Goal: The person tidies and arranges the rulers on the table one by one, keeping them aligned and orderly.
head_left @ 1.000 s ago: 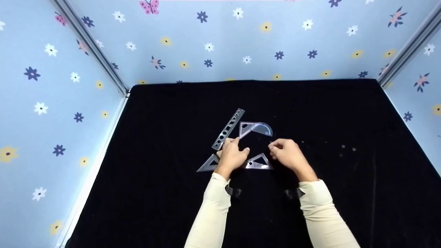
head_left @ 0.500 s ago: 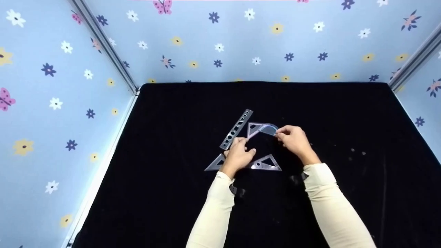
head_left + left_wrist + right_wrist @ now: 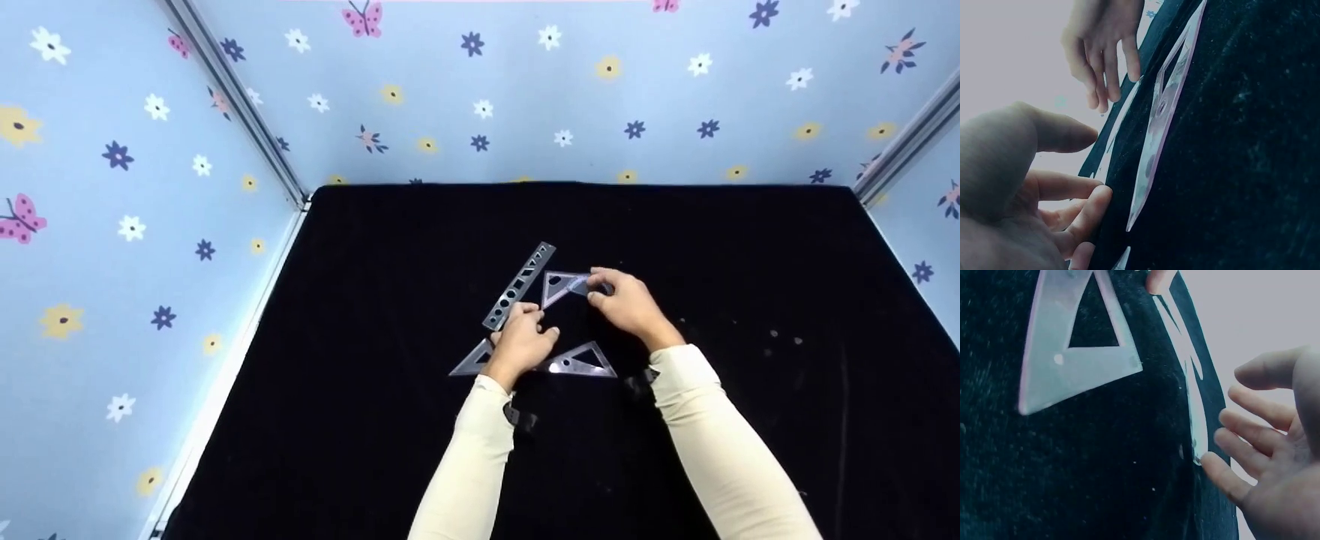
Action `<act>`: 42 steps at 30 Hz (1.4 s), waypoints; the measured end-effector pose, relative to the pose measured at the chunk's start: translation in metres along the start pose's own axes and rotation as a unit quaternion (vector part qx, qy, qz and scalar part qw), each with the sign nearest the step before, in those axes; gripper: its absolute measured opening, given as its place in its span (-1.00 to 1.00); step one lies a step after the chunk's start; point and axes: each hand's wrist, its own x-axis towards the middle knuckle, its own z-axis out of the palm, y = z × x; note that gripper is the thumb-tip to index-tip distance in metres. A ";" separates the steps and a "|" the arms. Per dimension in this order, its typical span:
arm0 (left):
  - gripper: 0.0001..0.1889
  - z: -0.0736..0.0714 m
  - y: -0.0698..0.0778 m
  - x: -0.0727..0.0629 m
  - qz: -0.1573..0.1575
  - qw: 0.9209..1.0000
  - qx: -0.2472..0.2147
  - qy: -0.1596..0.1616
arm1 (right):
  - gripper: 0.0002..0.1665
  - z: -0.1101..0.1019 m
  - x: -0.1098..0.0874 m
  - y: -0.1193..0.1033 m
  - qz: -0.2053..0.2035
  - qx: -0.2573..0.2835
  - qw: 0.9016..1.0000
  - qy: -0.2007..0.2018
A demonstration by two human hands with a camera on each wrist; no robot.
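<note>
Protractor [image 3: 579,286] on black cloth [image 3: 360,360], directly under the right hand [image 3: 628,301], the nearer one, its fingers loosely spread, little finger touching one end, no grip seen; long axis runs leftward from that hand. Upper set square [image 3: 564,288] meets its left end, crowding that side, overlap unclear; left hand [image 3: 520,341], relaxed and gripping nothing visible, has fingertips at that square's lower corner. Ruler [image 3: 515,289] slants just left; two more set squares, left one [image 3: 466,367] and right one [image 3: 576,368], lie nearer the person.
</note>
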 end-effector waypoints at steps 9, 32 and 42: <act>-0.52 0.001 -0.002 0.000 -0.002 1.000 0.009 -0.001 | -0.54 0.004 0.003 0.002 -0.019 -0.058 0.997 -0.050; -0.52 0.000 -0.002 0.000 -0.009 1.000 -0.002 -0.008 | -0.52 -0.007 -0.013 0.009 -0.013 -0.216 0.976 -0.005; -0.52 0.000 -0.004 0.000 0.006 1.000 -0.003 -0.002 | -0.50 -0.002 -0.003 0.001 0.008 -0.178 0.983 0.045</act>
